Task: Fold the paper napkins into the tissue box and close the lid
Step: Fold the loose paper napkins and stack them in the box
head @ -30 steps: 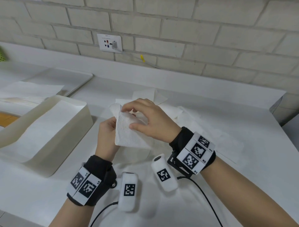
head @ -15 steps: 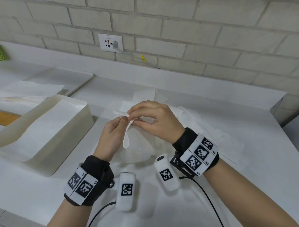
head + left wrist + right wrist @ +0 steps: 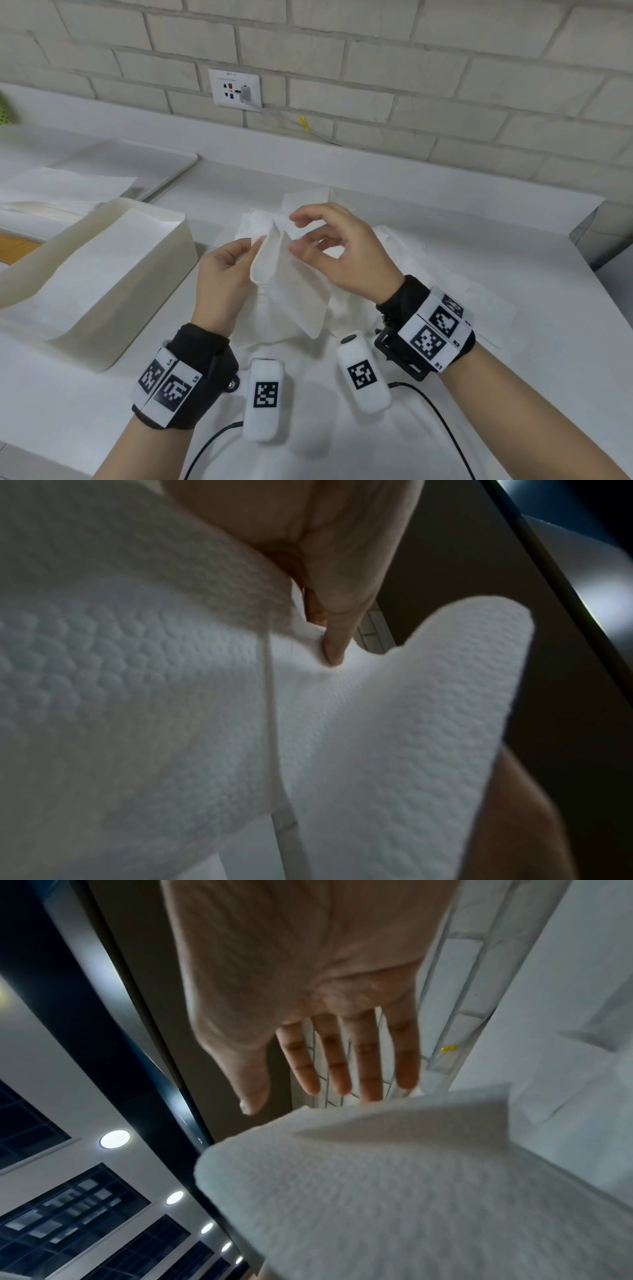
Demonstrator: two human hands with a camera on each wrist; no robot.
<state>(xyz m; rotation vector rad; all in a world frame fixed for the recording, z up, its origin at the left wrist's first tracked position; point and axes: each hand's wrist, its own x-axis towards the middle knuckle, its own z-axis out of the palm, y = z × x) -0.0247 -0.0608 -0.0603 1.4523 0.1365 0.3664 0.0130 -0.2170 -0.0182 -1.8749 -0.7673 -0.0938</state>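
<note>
Napkin point(image 3: 287, 284) hangs mid-frame above the counter point(image 3: 513, 260), pinched at its top edge by my left hand point(image 3: 222, 274) so it drapes; my right hand point(image 3: 342, 253), fingers loosely apart, readies the fold.

a plain workroom: white counter point(image 3: 513, 240), pale brick wall point(image 3: 411, 68), wall socket point(image 3: 235, 89).
</note>
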